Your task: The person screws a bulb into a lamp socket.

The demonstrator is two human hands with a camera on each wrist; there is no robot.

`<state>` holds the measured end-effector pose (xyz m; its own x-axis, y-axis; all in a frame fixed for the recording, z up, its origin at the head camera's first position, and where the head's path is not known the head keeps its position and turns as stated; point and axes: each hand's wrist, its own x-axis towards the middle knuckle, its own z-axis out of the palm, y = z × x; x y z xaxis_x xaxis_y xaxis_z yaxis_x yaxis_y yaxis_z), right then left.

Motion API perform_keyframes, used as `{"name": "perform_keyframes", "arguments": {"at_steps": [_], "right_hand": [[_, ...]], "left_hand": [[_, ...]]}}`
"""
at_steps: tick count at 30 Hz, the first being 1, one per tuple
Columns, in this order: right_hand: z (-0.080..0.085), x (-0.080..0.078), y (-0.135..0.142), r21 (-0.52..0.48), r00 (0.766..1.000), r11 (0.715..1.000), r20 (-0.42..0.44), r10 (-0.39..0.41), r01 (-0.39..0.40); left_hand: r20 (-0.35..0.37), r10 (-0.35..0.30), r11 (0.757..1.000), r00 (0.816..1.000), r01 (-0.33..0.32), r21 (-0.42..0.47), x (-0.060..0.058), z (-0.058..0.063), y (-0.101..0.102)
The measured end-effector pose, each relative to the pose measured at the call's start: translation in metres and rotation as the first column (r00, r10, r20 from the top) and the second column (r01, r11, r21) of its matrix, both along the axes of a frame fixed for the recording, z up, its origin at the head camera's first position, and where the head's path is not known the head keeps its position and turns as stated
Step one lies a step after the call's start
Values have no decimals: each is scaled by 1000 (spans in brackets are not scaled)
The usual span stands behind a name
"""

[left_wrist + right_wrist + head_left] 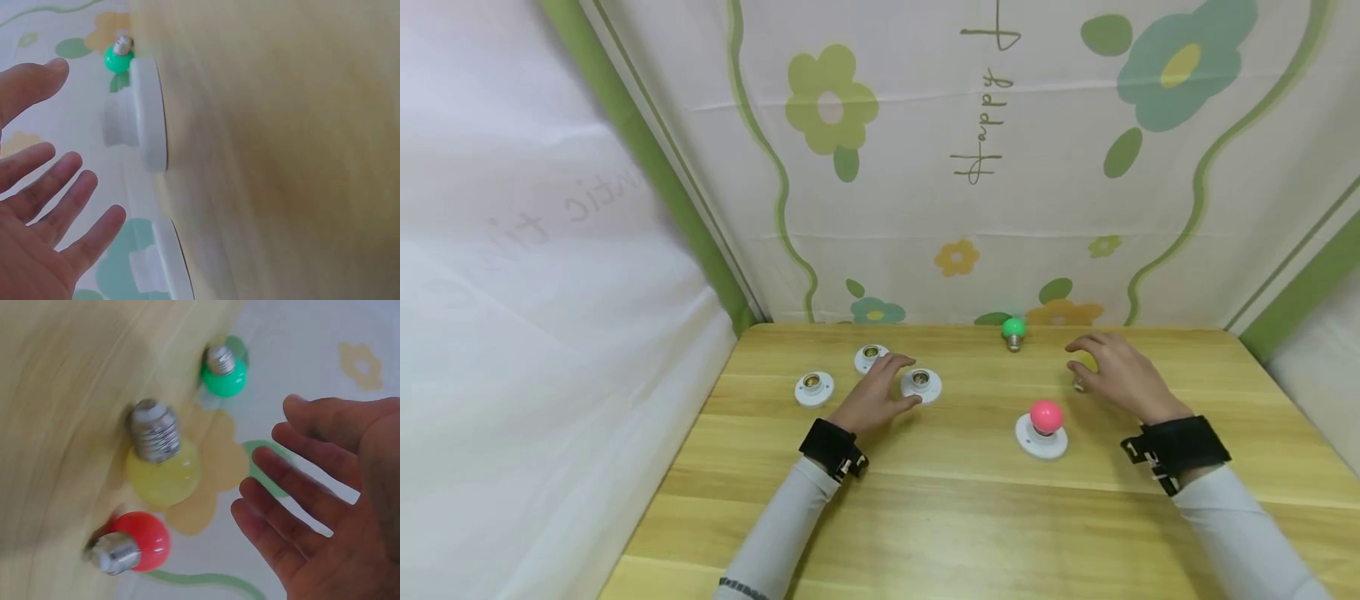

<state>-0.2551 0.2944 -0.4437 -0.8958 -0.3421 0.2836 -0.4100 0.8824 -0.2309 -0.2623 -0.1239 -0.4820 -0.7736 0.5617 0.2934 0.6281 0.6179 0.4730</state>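
Left hand (872, 402) and right hand (1120, 377) both spread, holding nothing; round yellow bulb (165, 475) could roll if nudged off-centre.

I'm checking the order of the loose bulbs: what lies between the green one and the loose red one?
The yellow bulb lies between the green bulb and the loose red bulb; the right wrist view shows this.

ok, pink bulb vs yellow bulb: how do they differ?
The pink bulb sits in a white holder; the yellow bulb lies loose on the table. The yellow bulb's metal base is exposed; the pink bulb's is mostly hidden in its holder. Both have rounded globes.
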Motion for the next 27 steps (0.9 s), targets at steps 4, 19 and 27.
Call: {"name": "perform_keyframes", "arguments": {"at_steps": [4, 19, 27], "right_hand": [[-8, -7, 8, 7, 999, 1000, 42, -18, 18], [-28, -17, 26, -22, 985, 999, 165, -44, 49], [-27, -20, 27, -44, 974, 996, 217, -65, 76]], "left_hand": [[16, -1, 999, 1000, 1, -32, -4, -3, -1], [128, 22, 987, 992, -1, -158, -17, -9, -2], [145, 31, 985, 989, -6, -172, -21, -6, 3]]}}
